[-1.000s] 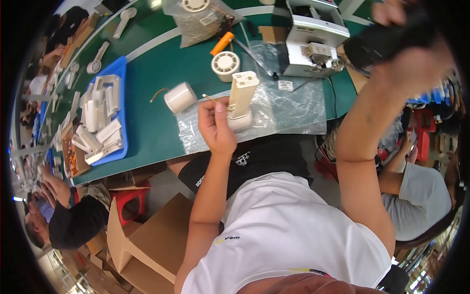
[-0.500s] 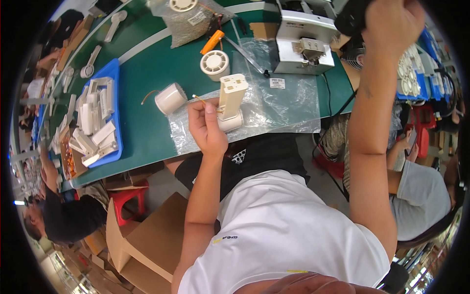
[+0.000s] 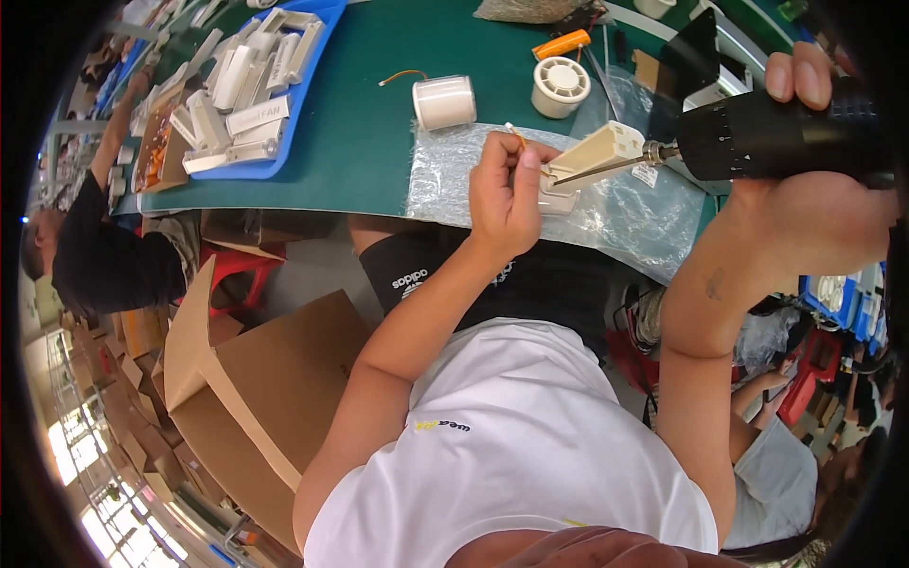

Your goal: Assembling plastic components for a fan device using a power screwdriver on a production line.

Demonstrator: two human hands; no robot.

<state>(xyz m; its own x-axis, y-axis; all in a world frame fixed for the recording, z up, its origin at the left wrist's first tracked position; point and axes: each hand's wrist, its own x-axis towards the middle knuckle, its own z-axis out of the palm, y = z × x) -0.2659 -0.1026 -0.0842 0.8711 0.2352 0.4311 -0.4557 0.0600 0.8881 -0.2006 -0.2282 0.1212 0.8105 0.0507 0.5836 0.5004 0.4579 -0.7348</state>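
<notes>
My left hand [image 3: 508, 194] is closed at the base of a cream plastic fan handle shell [image 3: 597, 151], which joins a white round fan head [image 3: 557, 201]. A thin yellow wire with a small white plug [image 3: 514, 131] sticks up past my fingertips. My right hand [image 3: 805, 213] grips a black electric screwdriver [image 3: 734, 137]. Its long bit [image 3: 606, 170] runs alongside the shell, with the tip at the fan head's joint; whether it touches a screw I cannot tell. A white fan head [image 3: 445, 102] with a wire lies on its side nearby, and a vented one [image 3: 561, 87] stands upright.
Clear plastic bags [image 3: 445, 180] lie under the work on the green table [image 3: 369, 142]. A blue tray [image 3: 301, 118] holds several white handle parts. An orange cylinder [image 3: 561, 44] lies beyond. A cardboard box [image 3: 275, 379] stands below at left; other people sit on both sides.
My right hand has come down from the upper right with the electric screwdriver, bringing its bit to the fan. The left hand keeps its hold. The view has shifted.
</notes>
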